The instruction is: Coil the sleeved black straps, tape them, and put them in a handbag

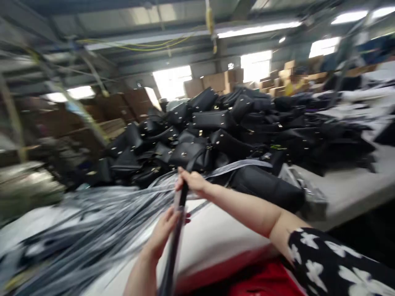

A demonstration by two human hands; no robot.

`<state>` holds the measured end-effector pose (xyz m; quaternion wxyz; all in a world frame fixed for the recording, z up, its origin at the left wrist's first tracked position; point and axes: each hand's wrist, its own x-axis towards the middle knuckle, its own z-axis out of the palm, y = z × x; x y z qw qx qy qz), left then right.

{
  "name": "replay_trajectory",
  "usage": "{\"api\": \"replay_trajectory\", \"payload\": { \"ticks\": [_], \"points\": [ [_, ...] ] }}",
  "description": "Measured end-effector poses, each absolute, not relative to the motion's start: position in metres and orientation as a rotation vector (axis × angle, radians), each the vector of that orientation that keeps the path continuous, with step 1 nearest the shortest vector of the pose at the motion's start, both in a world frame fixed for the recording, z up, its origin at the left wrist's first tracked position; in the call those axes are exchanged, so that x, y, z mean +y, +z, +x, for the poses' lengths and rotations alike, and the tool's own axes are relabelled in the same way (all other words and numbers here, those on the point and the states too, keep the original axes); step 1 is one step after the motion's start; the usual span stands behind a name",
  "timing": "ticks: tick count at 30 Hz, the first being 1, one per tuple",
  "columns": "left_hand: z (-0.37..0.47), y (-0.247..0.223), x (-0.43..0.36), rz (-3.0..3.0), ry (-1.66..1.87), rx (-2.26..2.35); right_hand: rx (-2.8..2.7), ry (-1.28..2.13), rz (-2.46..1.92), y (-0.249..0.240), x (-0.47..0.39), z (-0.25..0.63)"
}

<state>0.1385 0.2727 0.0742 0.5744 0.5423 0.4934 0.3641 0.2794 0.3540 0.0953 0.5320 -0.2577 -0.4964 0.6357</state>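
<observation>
A long black strap (174, 250), partly in clear plastic film, runs up from the bottom edge between my hands. My right hand (193, 181) is closed around its upper part, thumb and fingers pinching it. Lower down, my left hand (166, 224) is closed on the same strap, with fingertips showing on its far side. Several more straps (83, 242) in plastic lie in a bundle left of my left hand, blurred by motion. Just beyond my right hand is a large heap of black bags (212, 119) with gold-coloured metal studs.
A pale padded surface (216, 230) with a red edge lies beneath my arms. At right, a grey box-like object (313, 197) stands on the light tabletop (348, 193). Cardboard boxes (212, 83) are stacked behind, and another person (296, 84) is far back at right.
</observation>
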Motion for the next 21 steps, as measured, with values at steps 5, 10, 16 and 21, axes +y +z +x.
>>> {"api": "replay_trajectory", "payload": {
  "ticks": [5, 10, 16, 21],
  "points": [
    [0.124, 0.05, 0.259, 1.369, 0.896, 1.149, -1.154, 1.488, -0.591, 0.088, 0.367, 0.293],
    [0.143, 0.059, 0.262, 1.48, 1.085, 1.253, -1.214, 1.439, -0.591, 0.106, 0.36, 0.29],
    [0.15, 0.11, 0.289, 1.593, 1.327, 1.306, -1.509, 1.304, -0.484, 0.142, 0.345, 0.268],
    [0.149, 0.123, 0.296, 1.623, 1.414, 1.346, -1.489, 1.331, -0.415, 0.164, 0.355, 0.269]
  ]
}}
